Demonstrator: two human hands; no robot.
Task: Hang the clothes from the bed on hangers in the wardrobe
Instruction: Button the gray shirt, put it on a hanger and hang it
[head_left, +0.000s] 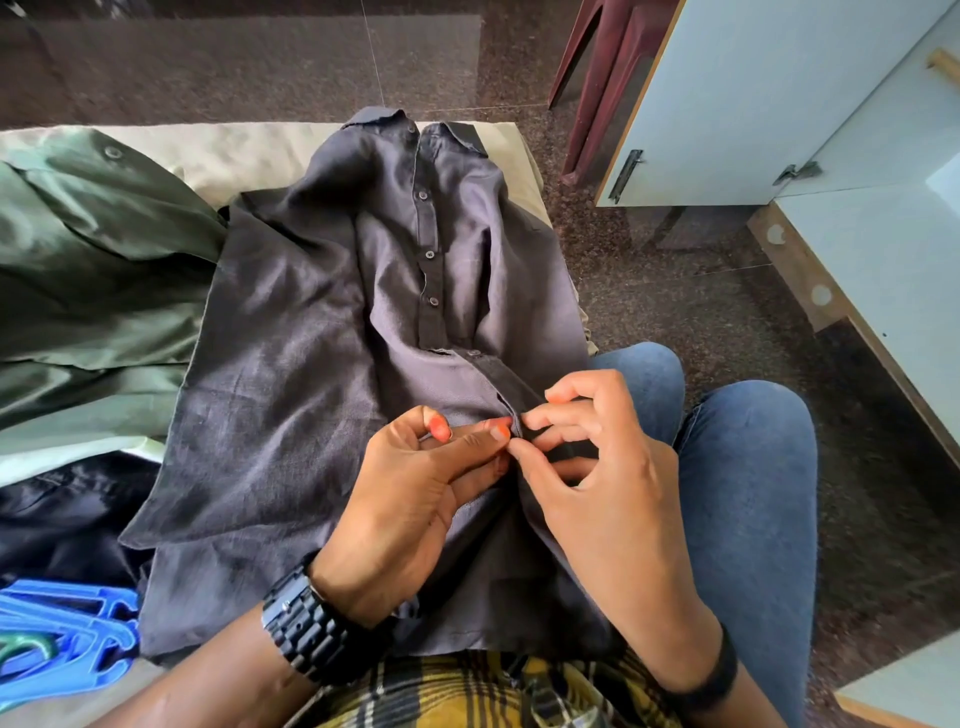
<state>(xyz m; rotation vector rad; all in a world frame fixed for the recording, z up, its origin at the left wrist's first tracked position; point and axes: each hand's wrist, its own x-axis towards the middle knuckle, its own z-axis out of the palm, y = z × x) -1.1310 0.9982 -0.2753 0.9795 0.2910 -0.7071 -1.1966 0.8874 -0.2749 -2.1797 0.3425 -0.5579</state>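
Observation:
A dark grey button-up shirt (311, 338) lies spread on the bed with its collar at the far end and its hem over my lap. Its upper buttons are fastened. My left hand (410, 499) pinches the left edge of the placket low on the shirt. Opposite it, my right hand (597, 467) pinches the other edge, fingertips touching at a button. Blue plastic hangers (62, 639) lie at the bottom left on the bed.
A green shirt (88, 270) lies on the bed at the left, a black garment (57, 514) below it. The pale wardrobe (893, 249) stands at the right with its door (743, 98) swung open. A dark red chair (597, 88) stands beyond on the dark floor.

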